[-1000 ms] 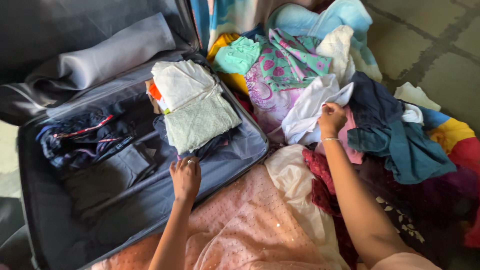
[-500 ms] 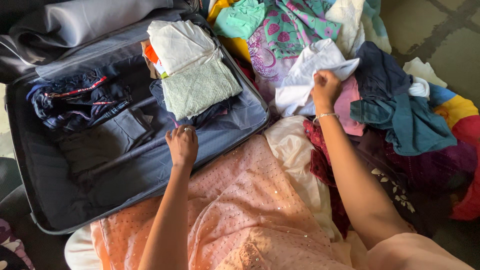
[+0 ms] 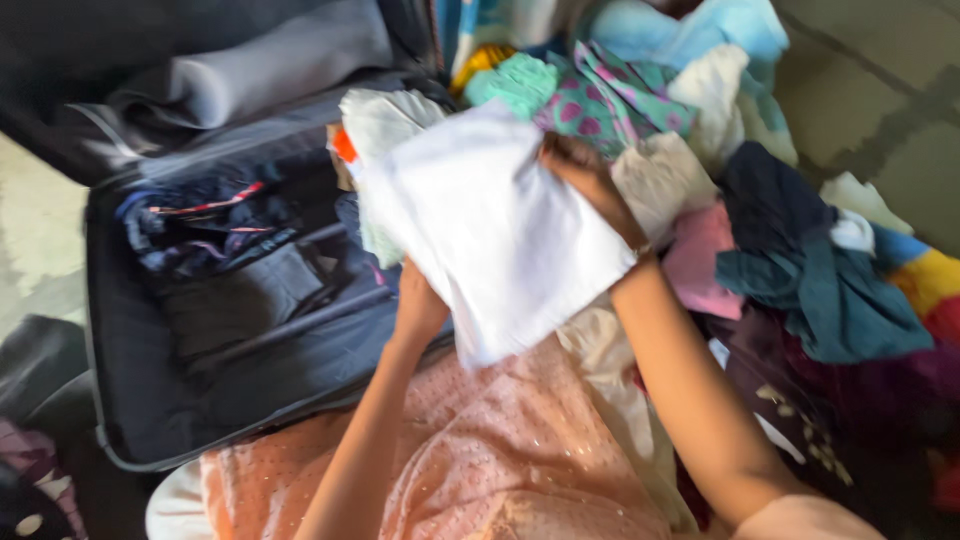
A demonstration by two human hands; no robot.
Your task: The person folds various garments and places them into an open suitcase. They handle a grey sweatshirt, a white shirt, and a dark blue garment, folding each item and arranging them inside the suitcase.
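Hands (image 3: 500, 240) clamped on white cloth (image 3: 495, 225), long axis slanting down-right, over open suitcase (image 3: 230, 330).

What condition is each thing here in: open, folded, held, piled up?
Suitcase: open, lying flat, partly packed.
White cloth: lifted, spread, held by both hands.
Left hand: gripping the cloth's lower edge.
Right hand: gripping its upper edge.
Dark clothes: bundled inside the suitcase.
Clothes heap: loose, unfolded.
Peach sequinned fabric: spread out below the arms.

Motion blur smeared the whole view. The white cloth (image 3: 500, 225) hid the left hand's (image 3: 418, 305) fingers and most of the folded stack behind it in the suitcase (image 3: 150, 400), whose lid ran off the top edge.
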